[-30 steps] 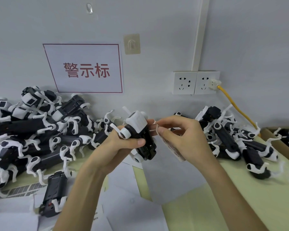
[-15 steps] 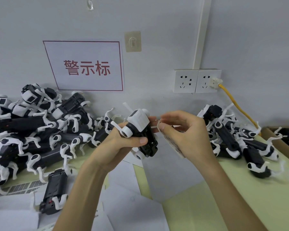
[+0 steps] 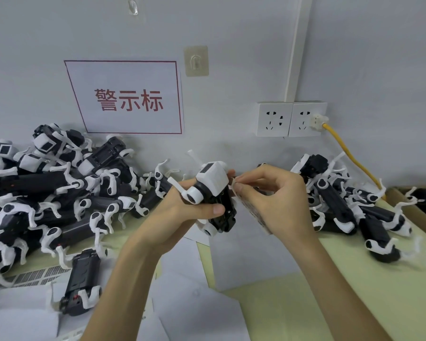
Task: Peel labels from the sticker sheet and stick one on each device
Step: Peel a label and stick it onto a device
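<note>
My left hand [image 3: 182,212] grips a black-and-white robot-dog device [image 3: 214,193] in mid-air, its white head pointing up and away. My right hand [image 3: 276,205] is just right of it and holds the sticker sheet [image 3: 253,215] edge-on under its fingers, while thumb and forefinger pinch a small white label [image 3: 234,187] at the sheet's top edge, beside the device's head. Whether the label is free of the sheet is hidden by the fingers.
A big pile of the same devices [image 3: 47,193] fills the left of the yellow-green table [image 3: 354,291], a smaller pile [image 3: 349,205] lies at the right. One device [image 3: 81,281] lies apart near a barcode sheet [image 3: 32,276]. White backing papers [image 3: 194,303] cover the near table. A cardboard box [image 3: 413,205] stands far right.
Both hands with the device and the sheet have drifted slightly upward in view. My right fingers have kept working at the sheet's top edge.
</note>
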Available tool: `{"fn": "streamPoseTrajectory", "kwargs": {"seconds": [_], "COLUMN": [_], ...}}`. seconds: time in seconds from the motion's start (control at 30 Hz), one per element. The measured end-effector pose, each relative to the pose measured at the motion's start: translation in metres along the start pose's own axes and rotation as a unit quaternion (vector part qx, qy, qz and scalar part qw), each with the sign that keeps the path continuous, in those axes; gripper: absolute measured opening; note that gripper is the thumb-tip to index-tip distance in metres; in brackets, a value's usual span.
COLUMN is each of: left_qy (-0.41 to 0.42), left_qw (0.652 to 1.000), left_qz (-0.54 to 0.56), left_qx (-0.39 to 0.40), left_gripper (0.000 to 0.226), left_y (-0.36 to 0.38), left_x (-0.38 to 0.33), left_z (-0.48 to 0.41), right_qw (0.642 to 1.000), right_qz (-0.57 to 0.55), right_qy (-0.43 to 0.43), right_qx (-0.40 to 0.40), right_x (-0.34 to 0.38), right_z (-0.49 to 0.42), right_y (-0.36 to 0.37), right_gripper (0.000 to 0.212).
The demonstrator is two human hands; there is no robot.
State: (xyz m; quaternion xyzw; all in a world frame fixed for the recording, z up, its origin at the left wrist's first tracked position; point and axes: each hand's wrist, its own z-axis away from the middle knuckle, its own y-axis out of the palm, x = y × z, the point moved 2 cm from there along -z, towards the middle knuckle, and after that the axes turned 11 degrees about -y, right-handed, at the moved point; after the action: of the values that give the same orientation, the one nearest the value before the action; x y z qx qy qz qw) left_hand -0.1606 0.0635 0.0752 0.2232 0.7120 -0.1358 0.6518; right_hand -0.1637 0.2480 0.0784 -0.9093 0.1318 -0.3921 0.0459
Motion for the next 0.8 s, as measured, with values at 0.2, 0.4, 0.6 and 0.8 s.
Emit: {"fn": "streamPoseTrajectory", "kwargs": {"seconds": [0.2, 0.4, 0.6, 0.8], "left_qy": [-0.026, -0.063, 0.035, 0.038], "left_qw": [0.999, 0.991, 0.997, 0.997], "left_qz": [0.004, -0.027, 0.065, 0.064], "left_qx": [-0.045, -0.117, -0.01, 0.006], "left_gripper": [0.04, 0.044, 0.048, 0.048], "left_y": [-0.007, -0.024, -0.013, -0.008], "left_x": [0.004, 0.006, -0.008, -0.012], "left_z": [-0.002, 0.001, 0.009, 0.008], "right_qw": [0.997, 0.965, 0.95, 0.952], "right_qz": [-0.073, -0.244, -0.276, -0.271], "right_qy": [0.002, 0.075, 0.111, 0.123], "right_qx": [0.011, 0.057, 0.092, 0.077], "right_x": [-0.002, 0.003, 0.003, 0.003], "right_z": [-0.002, -0.006, -0.006, -0.006], "right_y": [0.0, -0.006, -0.006, -0.005], "right_gripper": [0.01, 0.019, 0.021, 0.019]}}
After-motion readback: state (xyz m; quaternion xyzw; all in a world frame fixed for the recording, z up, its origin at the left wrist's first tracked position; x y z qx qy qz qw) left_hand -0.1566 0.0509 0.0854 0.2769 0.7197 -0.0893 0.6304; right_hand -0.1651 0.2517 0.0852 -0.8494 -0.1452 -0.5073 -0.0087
